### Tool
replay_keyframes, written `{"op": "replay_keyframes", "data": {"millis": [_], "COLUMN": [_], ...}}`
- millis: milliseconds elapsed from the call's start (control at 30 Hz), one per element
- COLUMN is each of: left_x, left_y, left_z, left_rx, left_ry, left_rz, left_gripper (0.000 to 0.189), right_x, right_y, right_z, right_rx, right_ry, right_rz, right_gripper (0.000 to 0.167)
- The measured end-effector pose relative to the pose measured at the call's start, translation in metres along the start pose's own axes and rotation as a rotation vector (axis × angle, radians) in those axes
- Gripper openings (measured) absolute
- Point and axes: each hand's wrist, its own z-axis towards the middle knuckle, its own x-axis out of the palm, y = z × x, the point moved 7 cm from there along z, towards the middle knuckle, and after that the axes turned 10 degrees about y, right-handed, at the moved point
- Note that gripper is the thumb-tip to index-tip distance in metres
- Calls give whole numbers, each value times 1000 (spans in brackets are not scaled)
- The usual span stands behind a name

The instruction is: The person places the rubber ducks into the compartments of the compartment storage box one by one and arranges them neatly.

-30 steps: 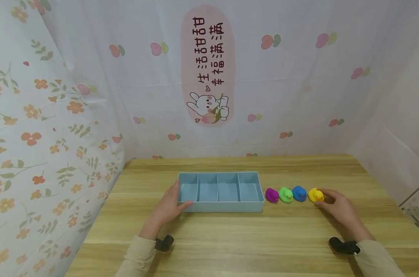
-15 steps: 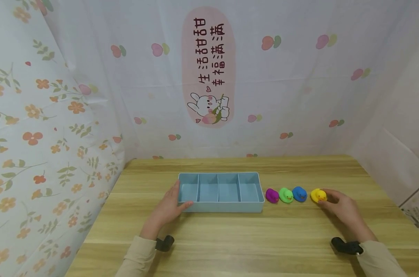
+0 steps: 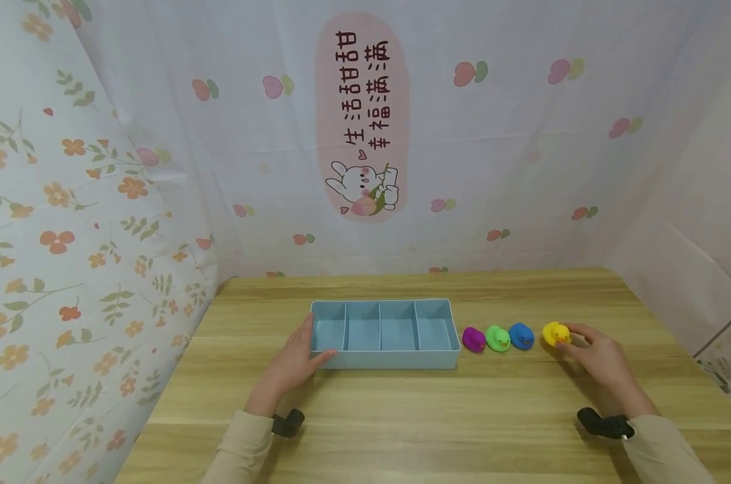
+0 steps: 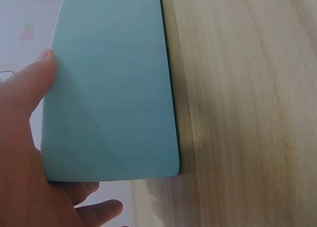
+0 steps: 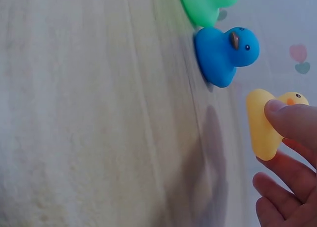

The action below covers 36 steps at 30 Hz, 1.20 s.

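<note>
A light-blue box [image 3: 383, 359] with several compartments in a row lies lengthwise on the table. My left hand [image 3: 289, 361] holds its left front corner, the thumb [image 4: 39, 73] on the front wall near the rim and the fingers along the left end. To the box's right stand a purple rubber duck [image 3: 474, 339], a green rubber duck [image 3: 498, 339] and a blue rubber duck [image 3: 521, 336]. Right of these, my right hand [image 3: 601, 359] pinches a yellow rubber duck [image 5: 262, 128] between thumb and fingers. In the right wrist view this duck appears raised off the table.
The wooden table [image 3: 402, 423] reaches back to a white printed curtain [image 3: 492, 154]. Floral cloth [image 3: 99, 269] hangs along the left side. A black strap-on camera mount sits at each wrist.
The right hand has moved slightly right with the yellow duck, widening its gap from the blue duck, and the duck now looks slightly lifted. The left hand and the box have stayed in place.
</note>
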Motion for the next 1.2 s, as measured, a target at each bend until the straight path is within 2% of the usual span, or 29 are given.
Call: {"op": "replay_keyframes", "data": {"millis": [400, 867, 1200], "left_x": [-3, -3, -1], "left_y": [0, 1, -2], "left_z": [2, 1, 0], "left_rx": [9, -3, 3], "left_ry": [-1, -7, -2], "left_rz": [0, -9, -8], "left_gripper": [100, 99, 98], "right_x": [-6, -3, -2], "right_y": [13, 33, 52], "right_z": [8, 13, 11], "right_rx": [0, -31, -58], "right_ry": [26, -16, -26], "right_rz": [21, 73, 58], "right_gripper": [59, 52, 52]}}
